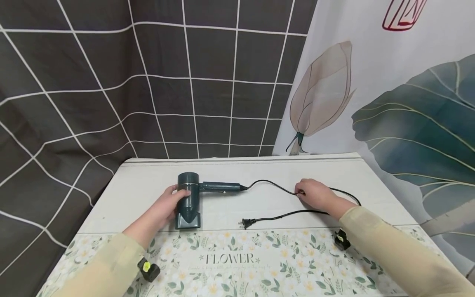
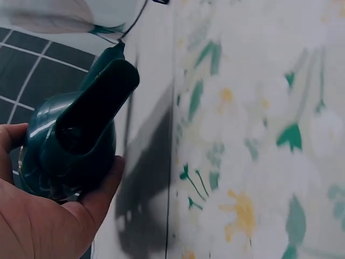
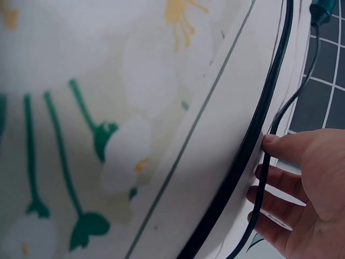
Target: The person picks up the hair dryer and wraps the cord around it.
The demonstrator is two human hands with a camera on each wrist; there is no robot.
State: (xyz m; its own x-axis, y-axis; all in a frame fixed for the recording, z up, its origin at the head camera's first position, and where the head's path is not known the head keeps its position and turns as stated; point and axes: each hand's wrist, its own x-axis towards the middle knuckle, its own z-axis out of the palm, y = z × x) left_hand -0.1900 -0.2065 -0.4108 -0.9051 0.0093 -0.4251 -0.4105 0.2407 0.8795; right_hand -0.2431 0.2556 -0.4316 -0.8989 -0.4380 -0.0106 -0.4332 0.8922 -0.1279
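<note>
A dark green hair dryer (image 1: 189, 200) lies across the white part of the table cover, its nozzle toward me and its handle pointing right. My left hand (image 1: 165, 206) grips the barrel from the left; the left wrist view shows the thumb and fingers on opposite sides of the barrel (image 2: 46, 137). A black power cord (image 1: 261, 180) runs from the handle's end to my right hand (image 1: 315, 194), which pinches it between thumb and fingers. Beyond that hand the cord loops round under the right forearm, coming back to a two-pin plug (image 1: 246, 223).
The table cover (image 1: 230, 247) has a floral band with the word FLOWER along its near side. Behind the table hang a dark grid-patterned cloth (image 1: 211, 99) and a white curtain (image 1: 334, 24) with leaf prints. Each wrist carries a small black camera.
</note>
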